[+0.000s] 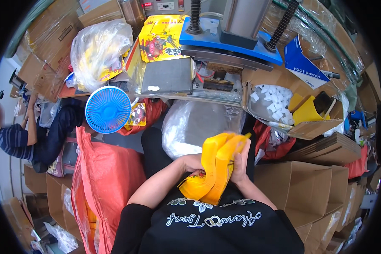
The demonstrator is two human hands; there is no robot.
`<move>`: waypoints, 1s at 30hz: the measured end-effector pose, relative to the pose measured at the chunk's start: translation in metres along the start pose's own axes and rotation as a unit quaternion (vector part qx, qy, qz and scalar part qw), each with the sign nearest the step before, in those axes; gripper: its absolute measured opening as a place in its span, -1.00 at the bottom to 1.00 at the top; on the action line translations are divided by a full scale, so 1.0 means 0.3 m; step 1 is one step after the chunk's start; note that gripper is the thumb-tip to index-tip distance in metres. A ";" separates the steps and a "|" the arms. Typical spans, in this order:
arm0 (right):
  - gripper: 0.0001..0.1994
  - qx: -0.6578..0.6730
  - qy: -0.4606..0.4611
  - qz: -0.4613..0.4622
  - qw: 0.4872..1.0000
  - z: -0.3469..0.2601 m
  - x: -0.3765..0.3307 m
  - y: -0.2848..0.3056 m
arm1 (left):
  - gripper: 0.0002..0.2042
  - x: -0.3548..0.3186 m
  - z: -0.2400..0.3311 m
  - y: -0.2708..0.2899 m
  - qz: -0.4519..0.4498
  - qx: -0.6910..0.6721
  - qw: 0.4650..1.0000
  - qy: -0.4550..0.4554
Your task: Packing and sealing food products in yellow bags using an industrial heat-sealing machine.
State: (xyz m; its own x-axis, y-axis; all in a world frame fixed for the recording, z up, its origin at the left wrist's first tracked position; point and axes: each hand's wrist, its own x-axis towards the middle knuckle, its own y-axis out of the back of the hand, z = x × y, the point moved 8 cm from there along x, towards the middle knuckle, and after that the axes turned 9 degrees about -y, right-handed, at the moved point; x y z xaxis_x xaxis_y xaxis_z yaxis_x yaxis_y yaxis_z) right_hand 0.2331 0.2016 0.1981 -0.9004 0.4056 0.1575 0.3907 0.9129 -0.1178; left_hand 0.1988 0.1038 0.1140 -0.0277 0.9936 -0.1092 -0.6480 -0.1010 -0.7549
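In front of my chest I hold a bundle of yellow printed packaging bags (211, 169), bent into two curved stacks with their upper ends fanned and a little blurred. My left hand (192, 163) grips the bundle from its left side, its fingers partly hidden behind the bags. On the opposite side my right hand (240, 165) is closed on the right edge, thumb and fingers pointing upward. Beyond my hands, a large clear plastic bag (182, 127) hangs under the front edge of the workbench. More flat yellow bags (161, 38) lie on the bench.
A press with a blue plate (199, 38) stands on the bench. A blue fan (108, 110) sits at the left, above a red woven sack (110, 165). At right are a tray of white pieces (273, 103) and open cardboard boxes (305, 186). Another person (19, 131) sits far left.
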 end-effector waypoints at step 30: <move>0.34 -0.007 0.046 -0.385 0.922 -0.351 -0.034 -0.053 | -0.18 -0.052 0.278 -0.284 0.125 0.530 0.838 -0.046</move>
State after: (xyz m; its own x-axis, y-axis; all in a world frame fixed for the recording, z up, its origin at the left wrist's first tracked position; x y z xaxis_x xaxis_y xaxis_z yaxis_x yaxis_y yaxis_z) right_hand 0.2561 0.1877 0.3016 -0.8920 -0.3612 0.2718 -0.3544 0.9320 0.0758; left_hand 0.1911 0.1012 0.2340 -0.2903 0.9526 -0.0908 -0.9235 -0.2541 0.2872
